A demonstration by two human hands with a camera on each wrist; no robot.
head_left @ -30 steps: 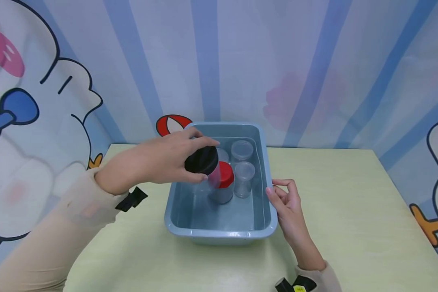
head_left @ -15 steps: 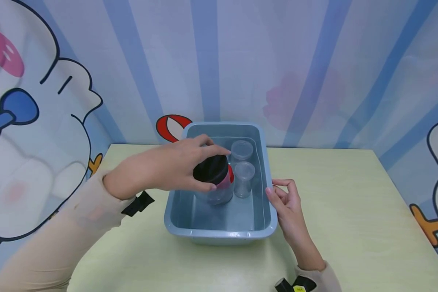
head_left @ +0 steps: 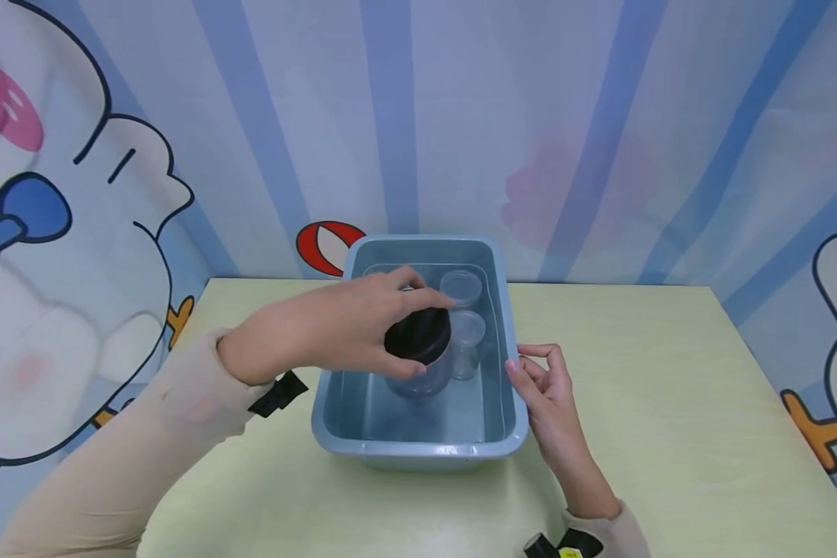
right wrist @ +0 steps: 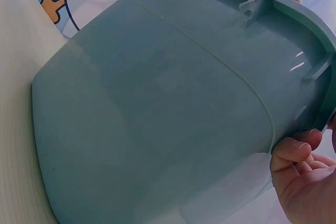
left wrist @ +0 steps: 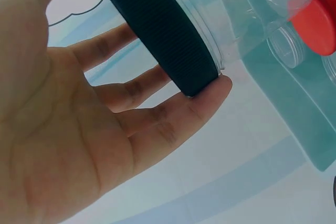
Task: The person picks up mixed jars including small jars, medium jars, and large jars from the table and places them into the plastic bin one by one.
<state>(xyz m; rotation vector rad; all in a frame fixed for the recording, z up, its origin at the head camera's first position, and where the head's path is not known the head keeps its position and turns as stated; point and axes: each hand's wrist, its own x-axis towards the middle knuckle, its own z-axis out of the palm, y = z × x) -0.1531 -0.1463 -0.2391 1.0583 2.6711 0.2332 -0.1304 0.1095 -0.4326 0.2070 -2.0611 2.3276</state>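
Note:
My left hand (head_left: 335, 325) grips a clear plastic jar by its black ribbed lid (head_left: 420, 335), fingers and thumb spread around the lid's edge. This jar is inside a blue-grey plastic basin (head_left: 432, 448), left of two small clear lidded containers (head_left: 467, 329). Whether its base touches the basin floor I cannot tell. A red lid (left wrist: 319, 22) shows beside the held jar in the left wrist view, but is hidden in the head view. My right hand (head_left: 549, 411) holds the basin's right rim, thumb on the edge and fingers curled at the outer wall (right wrist: 157, 93).
The basin stands on a pale yellow-green table (head_left: 642, 403), near its back edge. Behind it hangs a striped blue curtain (head_left: 460, 116) with cartoon figures. Black camera mounts are strapped to both wrists.
My left hand has carried the black-lidded jar rightward and nearer inside the basin, so it now covers the red lid in the head view. My right hand has stayed on the rim.

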